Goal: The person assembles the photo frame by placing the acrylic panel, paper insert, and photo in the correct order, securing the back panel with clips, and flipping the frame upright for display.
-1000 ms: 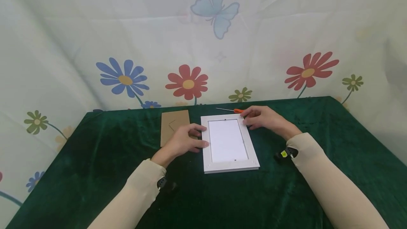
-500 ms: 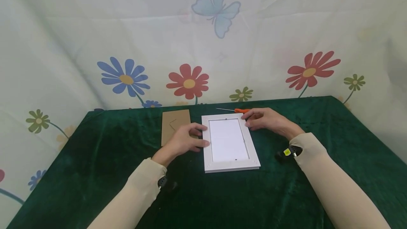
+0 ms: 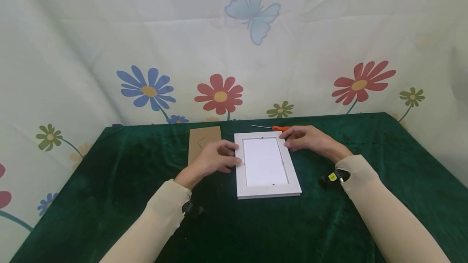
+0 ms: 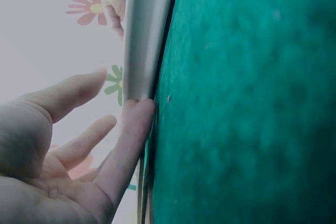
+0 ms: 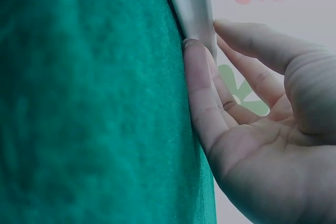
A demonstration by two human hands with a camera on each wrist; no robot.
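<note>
A white picture frame (image 3: 268,191) lies flat on the green cloth, with a plain white sheet (image 3: 265,161) showing in its opening. Small dark tabs dot the opening's edges. My left hand (image 3: 210,159) touches the frame's left side with its fingertips, the thumb lower than the fingers. In the left wrist view, fingertips (image 4: 139,109) meet the side of the frame and the thumb stands off it. At the upper right corner, my right hand (image 3: 310,141) touches the frame's edge. Its fingers (image 5: 197,72) press the side, with the thumb at the upper edge in the right wrist view.
A brown backing board (image 3: 199,136) lies left of the frame, partly behind my left hand. Beyond the frame's top right corner lies a screwdriver (image 3: 280,128) with an orange handle. The green cloth (image 3: 128,198) ends at a flowered curtain (image 3: 175,44) behind.
My right hand has slid slightly towards me along the frame's right edge, uncovering more of the screwdriver's handle. My left hand stays at the left side. The head view has shifted a little.
</note>
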